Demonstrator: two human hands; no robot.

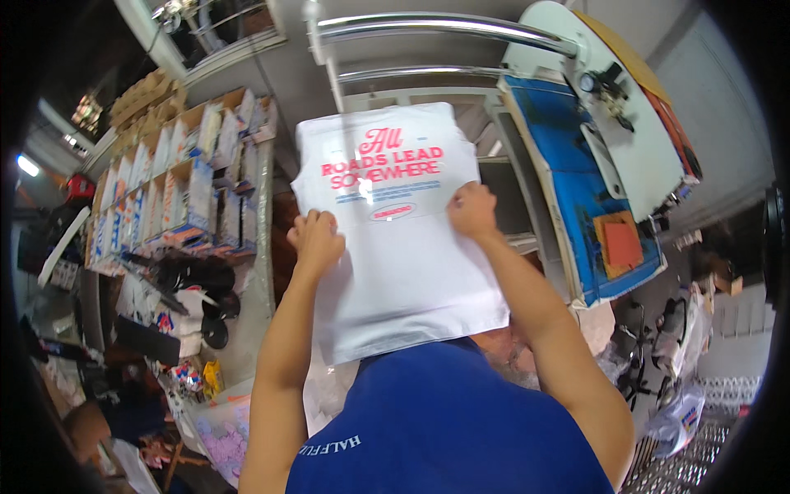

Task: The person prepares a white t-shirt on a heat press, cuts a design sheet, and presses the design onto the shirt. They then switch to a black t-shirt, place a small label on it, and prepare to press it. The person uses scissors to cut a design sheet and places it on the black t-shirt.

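Note:
A white T-shirt [403, 272] lies spread out in front of me, its pink and blue lettering toward the far end. Its hem reaches back almost to my blue top. My left hand [318, 240] is closed at the shirt's left edge, fingers curled over the fabric. Opposite it, a little farther away, my right hand [472, 211] pinches the cloth along the right edge. Between my hands the fabric looks fairly flat, with soft folds near the hem. Whatever supports the shirt is mostly hidden under it.
Chrome rails [444, 28] cross beyond the shirt. On the right stand a blue-covered printing screen frame [576, 206] with an orange block [622, 244] and a white board [568, 41]. At left, cardboard boxes [177, 185] hold several upright packs. A person [90, 428] is at lower left.

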